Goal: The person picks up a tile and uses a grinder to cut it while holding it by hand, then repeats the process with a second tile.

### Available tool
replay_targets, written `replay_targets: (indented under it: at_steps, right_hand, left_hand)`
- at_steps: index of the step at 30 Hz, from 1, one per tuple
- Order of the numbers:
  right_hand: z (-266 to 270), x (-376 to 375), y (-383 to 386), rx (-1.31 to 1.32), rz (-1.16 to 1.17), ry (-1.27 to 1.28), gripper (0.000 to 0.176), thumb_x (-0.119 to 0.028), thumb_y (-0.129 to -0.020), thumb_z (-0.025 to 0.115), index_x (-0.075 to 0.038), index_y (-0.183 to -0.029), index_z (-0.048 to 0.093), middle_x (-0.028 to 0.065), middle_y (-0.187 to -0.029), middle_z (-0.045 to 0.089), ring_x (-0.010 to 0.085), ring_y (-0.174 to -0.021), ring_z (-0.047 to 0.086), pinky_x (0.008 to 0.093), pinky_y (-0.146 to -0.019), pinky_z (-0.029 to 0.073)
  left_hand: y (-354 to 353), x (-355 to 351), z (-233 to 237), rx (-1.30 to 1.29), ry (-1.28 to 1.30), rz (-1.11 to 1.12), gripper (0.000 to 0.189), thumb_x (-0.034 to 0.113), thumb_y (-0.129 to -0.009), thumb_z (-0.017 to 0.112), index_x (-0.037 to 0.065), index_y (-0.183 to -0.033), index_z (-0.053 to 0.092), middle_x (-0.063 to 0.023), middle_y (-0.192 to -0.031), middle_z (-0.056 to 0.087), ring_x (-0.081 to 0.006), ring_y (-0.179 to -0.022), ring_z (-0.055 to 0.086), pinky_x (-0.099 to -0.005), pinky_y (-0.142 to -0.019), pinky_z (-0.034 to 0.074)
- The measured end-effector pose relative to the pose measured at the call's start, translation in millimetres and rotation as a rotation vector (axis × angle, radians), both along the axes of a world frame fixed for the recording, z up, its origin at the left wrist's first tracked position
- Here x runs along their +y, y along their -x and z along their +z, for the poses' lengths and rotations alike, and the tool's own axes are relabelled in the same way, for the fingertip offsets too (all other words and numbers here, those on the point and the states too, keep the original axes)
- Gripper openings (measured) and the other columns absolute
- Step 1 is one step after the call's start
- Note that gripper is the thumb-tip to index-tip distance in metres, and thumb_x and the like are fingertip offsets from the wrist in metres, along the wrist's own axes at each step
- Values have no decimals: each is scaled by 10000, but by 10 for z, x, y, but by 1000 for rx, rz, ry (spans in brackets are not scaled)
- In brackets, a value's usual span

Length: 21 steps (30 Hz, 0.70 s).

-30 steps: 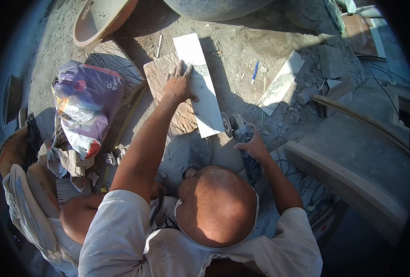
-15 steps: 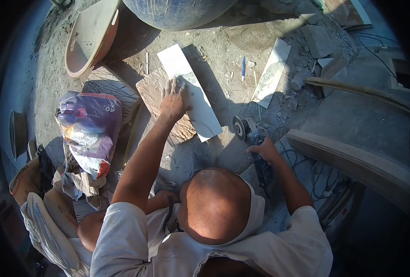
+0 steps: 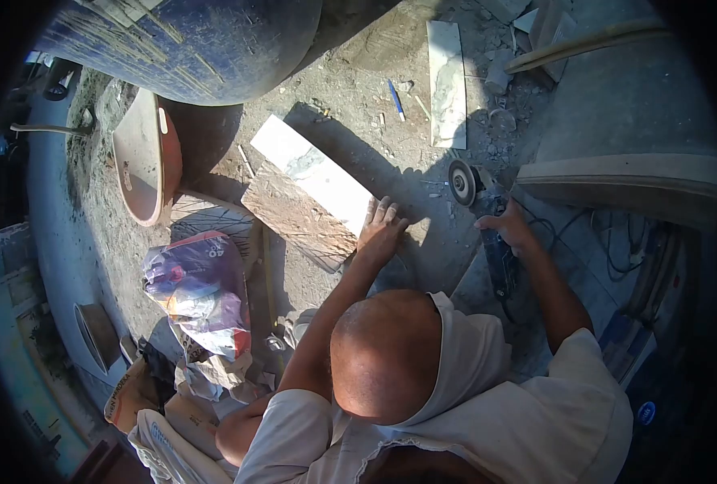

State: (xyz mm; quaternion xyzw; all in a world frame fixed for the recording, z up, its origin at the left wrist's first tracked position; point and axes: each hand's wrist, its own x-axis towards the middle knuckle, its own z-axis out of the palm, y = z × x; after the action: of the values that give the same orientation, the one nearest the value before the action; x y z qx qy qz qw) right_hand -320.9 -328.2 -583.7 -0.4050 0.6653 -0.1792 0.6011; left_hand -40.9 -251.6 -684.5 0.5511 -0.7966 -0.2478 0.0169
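Note:
A white marble-patterned tile strip [image 3: 314,169] lies on a rough brown stone block [image 3: 298,214], along its far edge. My left hand [image 3: 381,234] rests at the near right end of the strip, its fingers apart over the corner and its thumb hidden. To the right, my right hand [image 3: 510,229] is wrapped round the body of an angle grinder [image 3: 497,262]. The grinder's disc [image 3: 462,183] faces left, apart from the tile. My bent knee [image 3: 387,355] shows below, between my arms.
Another marble-patterned strip [image 3: 447,89] lies on the dusty ground, near a blue pen [image 3: 396,100]. A large blue drum [image 3: 213,56] and a tilted basin [image 3: 142,165] stand at the back left. A purple bag [image 3: 205,282] is at left, a ledge [image 3: 625,173] at right.
My left hand has moved from the middle of the tile strip to its near right end. The view has turned; my right hand still holds the grinder beside the tile.

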Motion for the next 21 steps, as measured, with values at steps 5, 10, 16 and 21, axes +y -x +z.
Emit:
replay_targets:
  at_steps: [5, 10, 16, 21]
  right_hand:
    - [-62, 50, 22, -70, -38, -32, 844, -25, -615, 800, -13, -1338, 366, 113, -1039, 609, 194, -855, 628, 339, -752, 528]
    - [-109, 105, 54, -156, -54, -20, 807, -27, -628, 791, -26, -1321, 376, 96, -984, 612, 196, -846, 629, 344, -721, 531]
    - [-17, 189, 101, -238, -53, -29, 653, -39, -642, 777, -30, -1216, 467, 73, -916, 620, 175, -782, 628, 324, -697, 525]
    - [150, 260, 5, -315, -86, 51, 541, -34, -640, 773, -33, -1118, 518, 59, -880, 622, 167, -747, 624, 309, -692, 518]
  left_hand:
    - [156, 231, 28, -161, 211, 145, 546, 177, -925, 444, 192, -1464, 362, -199, -1544, 236, -407, -1428, 224, -658, -1117, 164]
    - [-24, 345, -40, -222, 248, 427, 610, 165, -913, 473, 68, -1487, 290, -176, -1563, 225, -438, -1431, 203, -633, -1033, 330]
    - [-719, 316, 1118, 104, 413, 490, 614, -31, -863, 473, 21, -1457, 323, -215, -1467, 387, -400, -1367, 356, -457, -1089, 355]
    - [-1137, 112, 1781, 174, 376, 699, 442, -8, -912, 454, -38, -1353, 437, -321, -1094, 600, -479, -971, 602, -494, -823, 491]
